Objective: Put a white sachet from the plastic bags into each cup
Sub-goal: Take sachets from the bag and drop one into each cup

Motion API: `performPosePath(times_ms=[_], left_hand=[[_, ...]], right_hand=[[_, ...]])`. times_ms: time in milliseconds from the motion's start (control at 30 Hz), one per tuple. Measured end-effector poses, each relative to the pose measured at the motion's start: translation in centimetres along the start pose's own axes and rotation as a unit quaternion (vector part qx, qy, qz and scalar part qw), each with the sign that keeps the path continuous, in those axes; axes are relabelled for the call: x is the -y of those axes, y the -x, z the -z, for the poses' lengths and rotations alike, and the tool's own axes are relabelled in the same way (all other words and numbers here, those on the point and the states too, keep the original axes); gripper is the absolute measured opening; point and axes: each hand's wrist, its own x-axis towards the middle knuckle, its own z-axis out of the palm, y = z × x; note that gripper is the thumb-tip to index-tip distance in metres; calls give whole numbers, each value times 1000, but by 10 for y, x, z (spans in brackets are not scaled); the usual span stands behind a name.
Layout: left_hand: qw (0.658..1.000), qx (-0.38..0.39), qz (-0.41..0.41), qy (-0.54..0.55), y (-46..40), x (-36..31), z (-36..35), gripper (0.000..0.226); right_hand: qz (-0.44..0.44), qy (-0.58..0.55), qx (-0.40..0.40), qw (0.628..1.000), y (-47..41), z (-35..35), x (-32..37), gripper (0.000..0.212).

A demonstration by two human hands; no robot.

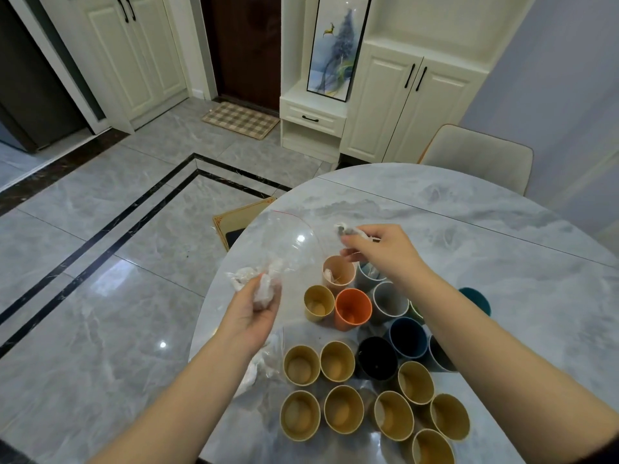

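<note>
In the head view, the left hand (256, 311) is raised over the table's left edge, palm up, its fingers curled round the gathered bottom of a clear plastic bag (288, 242) with crumpled white sachets bunched inside the grip. The bag stands up from the hand, its long axis running up and to the far side, with its open, red-lined mouth at the top. The right hand (382, 249) reaches in from the right, held above the far cups, thumb and fingertips pinching one white sachet (348, 231), which sticks out to the left of the fingers; the other fingers are loosely curled below. Just under this hand stands a tan cup (339, 274) that already has a sachet in it, beside a grey cup (370, 277). The orange cup (353, 308), dark cups and many tan cups cluster nearer on the marble table (469, 236). A second bag (264, 363) lies on the table under the left wrist. A chair (479, 155) stands on the far side.
</note>
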Motion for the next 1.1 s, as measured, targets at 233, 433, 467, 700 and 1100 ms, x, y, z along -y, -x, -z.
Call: performPosePath(times_ms=[233,433,467,700,1100], left_hand=[[1000,-18,-10,-18,9,-12,13,33],[999,-29,-2,-31,27,-7,19,17],[999,-30,2,-30,28,-6,20,19],[999,-23,14,-28,24,-1,20,37],[986,96,3,-137,15,9,-1,45]], right_hand=[[-37,161,52,985,-18,-42,-76,16],[-98,210,81,969,-40,-72,-112,25],[-95,215,83,968,-42,-73,-114,26],[-52,146,27,987,-38,-62,-102,30],[151,118,74,979,31,-18,13,17]])
